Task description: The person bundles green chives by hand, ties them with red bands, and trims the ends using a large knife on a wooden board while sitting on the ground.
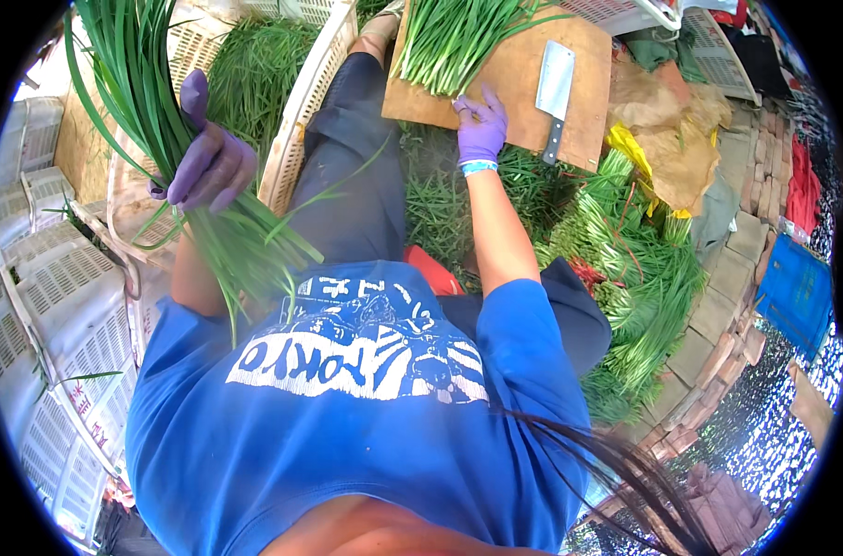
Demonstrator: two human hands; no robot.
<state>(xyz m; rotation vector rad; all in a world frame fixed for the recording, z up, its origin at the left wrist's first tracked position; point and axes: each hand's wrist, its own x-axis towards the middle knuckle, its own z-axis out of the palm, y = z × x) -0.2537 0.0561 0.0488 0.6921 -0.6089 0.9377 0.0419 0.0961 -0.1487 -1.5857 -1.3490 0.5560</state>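
Note:
My left hand (208, 167), in a purple glove, is closed round a bunch of garlic chives (139, 88). The long green leaves rise above the fist, and the lower part hangs slanting over my lap, slightly blurred. My right hand (481, 130), gloved in purple too, is at the near edge of a wooden cutting board (523, 88). Its fingers are apart, with the tips by the pale cut ends of a pile of chives (463, 42) on the board. To the right of that pile lies a cleaver (555, 93), its dark handle toward me.
A white plastic crate (296, 120) with loose greens (254, 79) stands left of my leg. More white crates (69, 296) line the left side. Tied chive bundles (625, 269) lie on the ground at right, beside brown sacking (667, 134) and a blue crate (797, 292).

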